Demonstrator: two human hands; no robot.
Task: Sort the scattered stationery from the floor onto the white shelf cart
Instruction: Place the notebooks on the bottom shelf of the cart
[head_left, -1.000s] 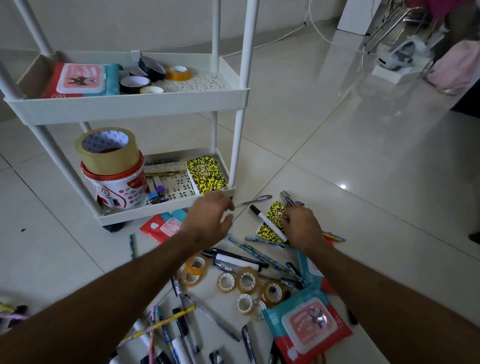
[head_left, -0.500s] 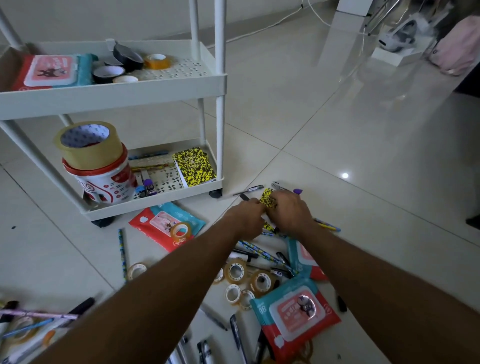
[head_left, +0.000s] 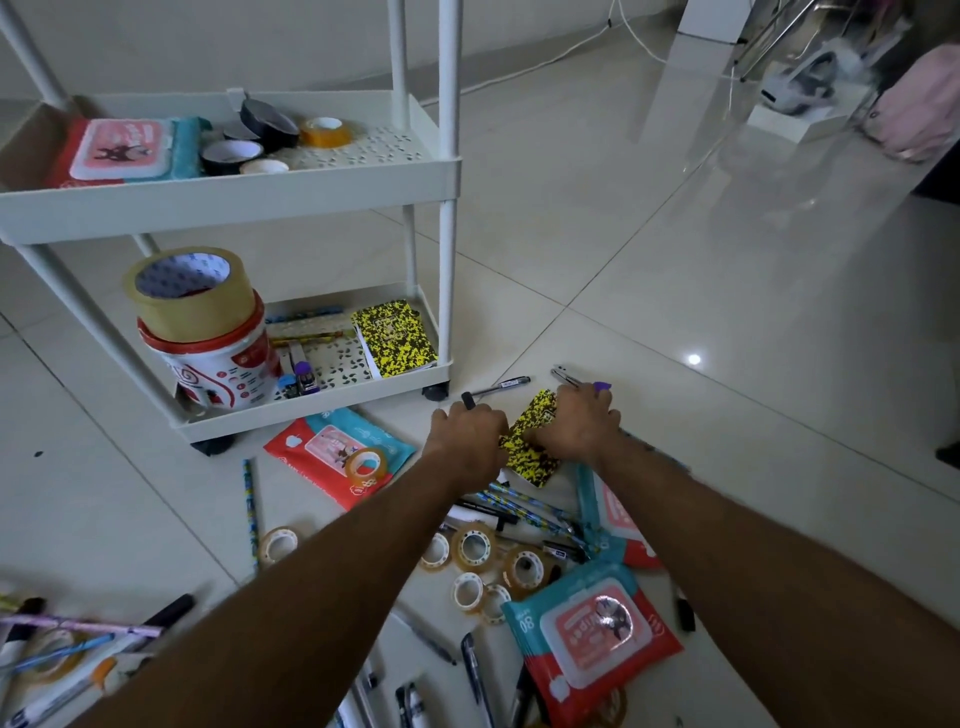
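The white shelf cart (head_left: 223, 200) stands at the left. Its middle tray holds a wipes pack and tape rolls. Its bottom tray (head_left: 311, 411) holds a red-and-white tub topped by a brown tape roll, pencils and a yellow-black notebook (head_left: 395, 336). A second yellow-black notebook (head_left: 527, 451) lies on the floor just right of the cart's wheel. My right hand (head_left: 576, 428) grips its right side. My left hand (head_left: 470, 434) is closed at its left edge around a marker, whose black cap (head_left: 467, 400) pokes out above the fist.
Floor clutter lies between me and the cart: wipes packs (head_left: 332, 457) (head_left: 592, 631), several small tape rolls (head_left: 472, 545), patterned pencils (head_left: 250, 512), pens and markers (head_left: 472, 670). A pen (head_left: 501, 387) lies beyond my left hand. A pink bag and a white box sit far right.
My left hand came away from the cart's bottom tray and closed on the marker that lay across the floor notebook. Both hands now meet at that notebook.
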